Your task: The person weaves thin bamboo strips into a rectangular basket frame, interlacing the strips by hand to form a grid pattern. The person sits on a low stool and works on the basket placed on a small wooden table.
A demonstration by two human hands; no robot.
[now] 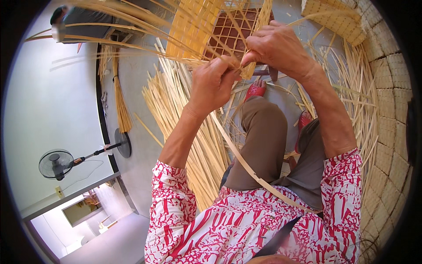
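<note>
A half-woven bamboo basket [193, 27] stands in front of me, with an open lattice [239, 28] on its right part and loose strip ends fanning out to the left. My left hand [213, 83] is closed in a pinch at its near corner, gripping bamboo strips. Close beside it, my right hand [277, 49] is closed, thumb and forefinger pinching at the same corner; the exact strip between its fingers is partly hidden. A long pale bamboo strip [239, 154] runs from below my left hand across my thigh to my lap.
Piles of split bamboo strips [176, 119] lie on the floor left and right of my legs. Stacked woven bamboo pieces [389, 101] line the right side. At left are a broom [119, 97] and a standing fan [57, 163]. Another person [83, 24] is at the upper left.
</note>
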